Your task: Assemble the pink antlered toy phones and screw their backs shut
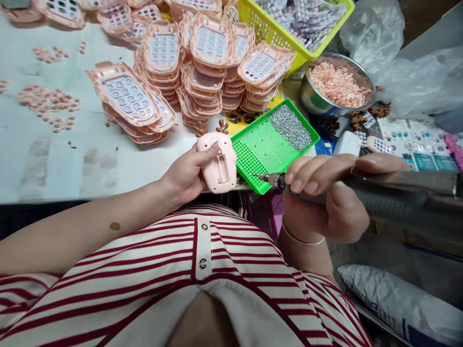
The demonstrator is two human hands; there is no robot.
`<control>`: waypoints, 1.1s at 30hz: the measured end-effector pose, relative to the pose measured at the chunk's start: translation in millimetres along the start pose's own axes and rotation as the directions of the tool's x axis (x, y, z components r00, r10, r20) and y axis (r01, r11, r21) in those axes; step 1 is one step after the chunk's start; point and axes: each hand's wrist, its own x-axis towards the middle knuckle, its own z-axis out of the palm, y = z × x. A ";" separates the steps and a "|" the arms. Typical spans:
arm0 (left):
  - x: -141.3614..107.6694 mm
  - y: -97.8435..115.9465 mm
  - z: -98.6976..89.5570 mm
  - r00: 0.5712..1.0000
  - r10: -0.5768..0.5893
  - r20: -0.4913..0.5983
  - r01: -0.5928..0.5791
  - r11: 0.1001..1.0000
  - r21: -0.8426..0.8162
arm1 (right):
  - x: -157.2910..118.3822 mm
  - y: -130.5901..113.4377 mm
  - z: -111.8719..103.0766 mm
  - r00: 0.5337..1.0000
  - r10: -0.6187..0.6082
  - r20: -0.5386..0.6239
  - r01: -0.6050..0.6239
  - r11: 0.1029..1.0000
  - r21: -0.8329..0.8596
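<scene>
My left hand [186,176] grips a pink plastic toy [229,161] with brown antlers, its back face up, showing an open battery slot and small holes. The thumb lies across its upper part. My right hand [325,193] is wrapped round a dark electric screwdriver [398,197], whose tip points left over the near end of a green perforated tray [260,149]. Small silver screws [291,127] are heaped in the tray's far right part. The tray lies just right of the toy.
Stacked pink shells [208,48] with keypads stand behind the hands. A yellow basket [275,38] of printed parts and a steel bowl [338,84] of small pink pieces are at the back right. Loose pink pieces [47,101] lie left on the white table [65,159].
</scene>
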 end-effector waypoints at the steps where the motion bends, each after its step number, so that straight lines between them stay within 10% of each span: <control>1: 0.6 0.4 -0.1 0.999 0.019 -0.030 -0.019 1.000 -0.007 | -2.3 -2.4 4.5 0.999 0.008 0.042 -0.009 1.000 0.018; 23: 1.8 -0.6 3.8 0.991 0.127 -0.036 -0.128 0.992 -0.016 | -15.6 30.3 24.5 0.916 -0.001 0.401 -0.088 0.975 0.202; 33: 7.9 3.0 4.7 0.969 0.237 -0.076 -0.236 0.972 0.024 | 3.5 -5.8 2.2 0.953 -0.100 0.285 0.061 0.988 0.145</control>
